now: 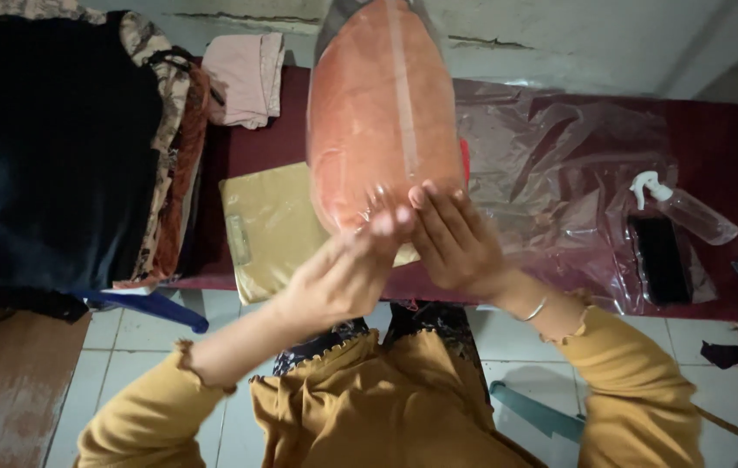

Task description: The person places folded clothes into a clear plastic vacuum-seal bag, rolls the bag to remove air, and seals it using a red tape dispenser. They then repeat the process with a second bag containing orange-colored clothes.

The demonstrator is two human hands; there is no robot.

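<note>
Both my hands hold up a clear plastic bag with a folded orange-pink cloth inside (382, 113), raised over a dark red table (256, 147). My left hand (347, 273) grips the bag's lower edge from the left. My right hand (455, 238) presses its fingers flat on the lower right part of the bag. A pale strip runs down the bag's middle. Under the bag lies a flat mustard-yellow packet (269, 225) on the table.
A tall pile of folded dark and patterned clothes (65, 147) stands at the left, a folded pink cloth (247, 78) behind it. Loose clear plastic sheets (559, 165), a spray bottle (685, 208) and a black phone (659, 260) lie at the right. White tiled floor below.
</note>
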